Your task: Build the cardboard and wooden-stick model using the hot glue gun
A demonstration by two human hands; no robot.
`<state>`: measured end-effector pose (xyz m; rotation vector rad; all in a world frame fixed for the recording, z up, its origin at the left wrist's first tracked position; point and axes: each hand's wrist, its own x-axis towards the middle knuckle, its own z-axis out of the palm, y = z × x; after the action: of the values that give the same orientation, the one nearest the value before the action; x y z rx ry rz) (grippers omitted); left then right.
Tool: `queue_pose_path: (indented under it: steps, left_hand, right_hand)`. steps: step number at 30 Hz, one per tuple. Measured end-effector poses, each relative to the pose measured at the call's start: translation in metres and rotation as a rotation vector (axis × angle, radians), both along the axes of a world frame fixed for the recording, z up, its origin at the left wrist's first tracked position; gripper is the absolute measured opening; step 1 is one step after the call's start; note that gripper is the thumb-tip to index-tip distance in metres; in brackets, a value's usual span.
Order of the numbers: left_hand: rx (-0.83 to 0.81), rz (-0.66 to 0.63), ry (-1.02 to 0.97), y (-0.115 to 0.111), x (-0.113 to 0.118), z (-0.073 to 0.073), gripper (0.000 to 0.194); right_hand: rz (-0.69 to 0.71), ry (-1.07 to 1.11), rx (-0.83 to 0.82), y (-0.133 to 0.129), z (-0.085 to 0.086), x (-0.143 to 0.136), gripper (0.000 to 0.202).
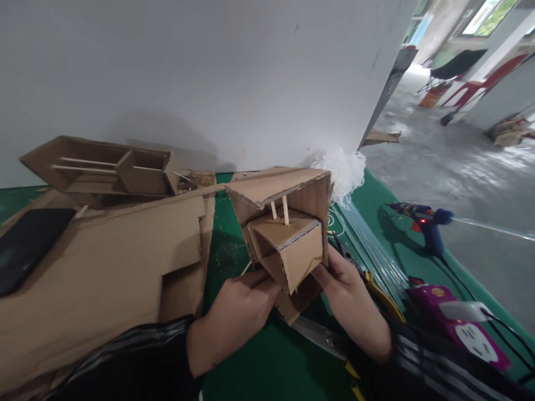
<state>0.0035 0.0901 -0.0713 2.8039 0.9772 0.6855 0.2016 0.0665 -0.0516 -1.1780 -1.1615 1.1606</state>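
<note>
Both hands hold a cardboard model (307, 250) tilted above the green table. It has an angular outer shell with a smaller box inside, and two thin wooden sticks (286, 210) run between them. My left hand (240, 309) grips its lower left side, fingers partly hidden behind the cardboard. Around the lower right edge my right hand (349, 298) is closed, thumb in front. Beneath the model lies a blade-like metal tool (315, 335), partly covered. Beside my right hand are yellow-handled pliers (382, 295).
A boat-shaped cardboard piece (104, 167) and cardboard sheets (104, 267) lie left, with a black phone (33, 245) on top. To the right are white string (343, 172), clear glue sticks (371, 239), a blue glue gun (430, 223) and a purple power strip (455, 323). A wall (188, 72) stands behind.
</note>
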Motion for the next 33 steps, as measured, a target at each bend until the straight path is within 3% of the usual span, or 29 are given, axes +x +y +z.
queue_pose_path:
  steps: [8, 13, 20, 33]
  left_hand:
    - [0.269, -0.11, 0.139, 0.002, -0.01, 0.021, 0.029]
    - [0.398, -0.126, 0.27, 0.002, -0.004, 0.039, 0.018]
    - [0.441, -0.232, 0.248, 0.011, -0.01, 0.06, 0.016]
    - [0.465, -0.258, 0.19, -0.002, -0.02, 0.079, 0.026]
  right_hand:
    - [0.011, 0.09, -0.084, 0.0, -0.001, 0.0, 0.039]
    - [0.043, 0.209, -0.131, -0.001, -0.003, -0.001, 0.039]
    - [0.073, 0.367, -0.218, -0.003, -0.007, -0.003, 0.039]
    - [0.176, 0.409, -0.274, -0.008, 0.008, -0.001, 0.042]
